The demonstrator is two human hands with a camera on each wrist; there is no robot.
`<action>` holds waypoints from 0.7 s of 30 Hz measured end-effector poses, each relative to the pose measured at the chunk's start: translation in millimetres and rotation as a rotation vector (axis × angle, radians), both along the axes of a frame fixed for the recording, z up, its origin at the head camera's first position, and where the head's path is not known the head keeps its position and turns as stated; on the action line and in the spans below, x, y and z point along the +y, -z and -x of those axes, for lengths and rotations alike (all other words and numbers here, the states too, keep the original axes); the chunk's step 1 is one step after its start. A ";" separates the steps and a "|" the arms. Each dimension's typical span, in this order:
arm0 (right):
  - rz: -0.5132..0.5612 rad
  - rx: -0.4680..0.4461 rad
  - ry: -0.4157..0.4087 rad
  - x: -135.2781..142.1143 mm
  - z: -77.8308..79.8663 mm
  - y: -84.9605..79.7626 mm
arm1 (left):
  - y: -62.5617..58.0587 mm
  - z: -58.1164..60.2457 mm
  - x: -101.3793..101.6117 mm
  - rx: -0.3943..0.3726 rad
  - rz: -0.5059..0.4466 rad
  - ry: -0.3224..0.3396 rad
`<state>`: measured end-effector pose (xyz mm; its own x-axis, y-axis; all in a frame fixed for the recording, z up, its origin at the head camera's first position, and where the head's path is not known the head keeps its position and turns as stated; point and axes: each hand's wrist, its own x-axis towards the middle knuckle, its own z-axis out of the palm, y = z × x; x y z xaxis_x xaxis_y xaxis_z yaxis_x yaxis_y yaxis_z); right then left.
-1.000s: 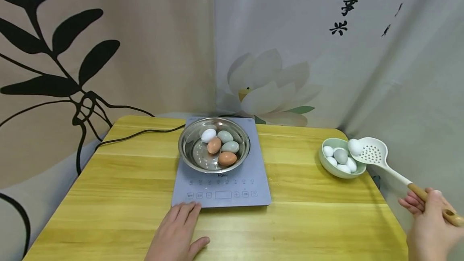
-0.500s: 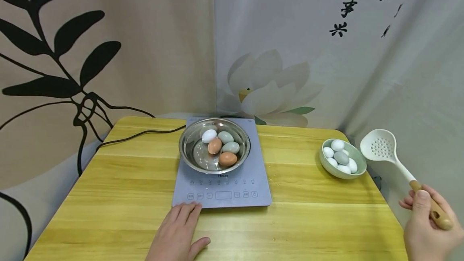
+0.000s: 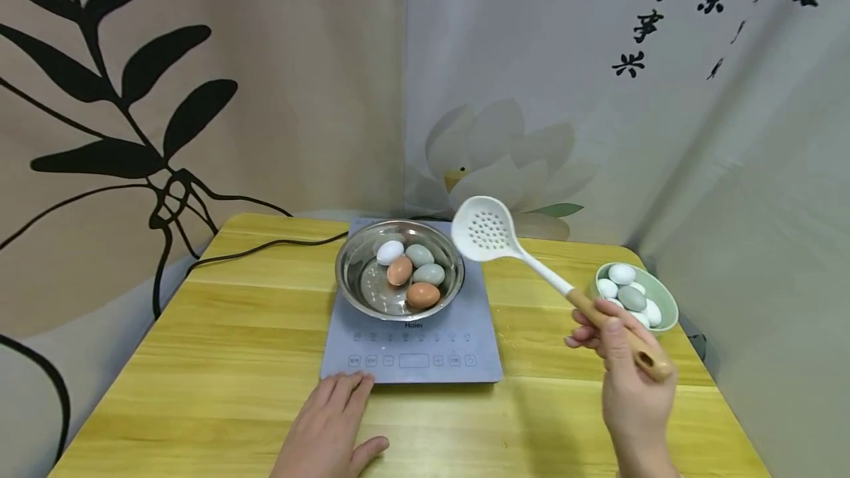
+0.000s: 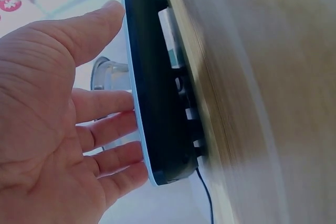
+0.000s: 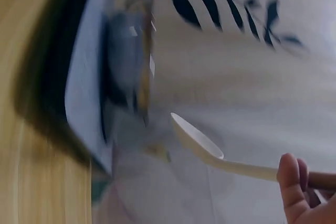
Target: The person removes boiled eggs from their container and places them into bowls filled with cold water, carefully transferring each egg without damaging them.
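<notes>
While the left hand (image 3: pixel 328 426) lays straight fingertips against the front edge of the induction cooktop (image 3: pixel 412 338), its grip spread with the thumb out to the side, I hold the slotted spoon (image 3: pixel 546 273) aloft in the right hand (image 3: pixel 631 375), whose grip is pinching the wooden handle (image 3: pixel 584 305) between thumb and fingers. From my end, the spoon's white perforated head (image 3: pixel 484 229) hangs in the air near the right rim of the steel bowl (image 3: pixel 361 286), which stands on the rear part of the cooktop. I count five eggs (image 3: pixel 400 270) in that bowl: one white, two brown and two grey-green. Over at the right of the desk (image 3: pixel 232 367) I have the green bowl (image 3: pixel 656 286), holding white eggs (image 3: pixel 621 274) and a greyish one, its near-left side partly covered by the right hand. A black cord (image 3: pixel 265 244) crosses the desk left of the cooktop, and printed cloth (image 3: pixel 312 94) hangs behind. My right wrist view is too blurred around the cooktop to read details.
</notes>
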<state>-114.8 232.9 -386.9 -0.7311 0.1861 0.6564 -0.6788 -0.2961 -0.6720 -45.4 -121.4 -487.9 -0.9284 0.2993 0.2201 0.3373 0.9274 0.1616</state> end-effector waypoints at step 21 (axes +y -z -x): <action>-0.760 0.615 0.181 -89.9 16.5 8.7 | 2.0 -3.0 0.1 0.050 -0.002 0.006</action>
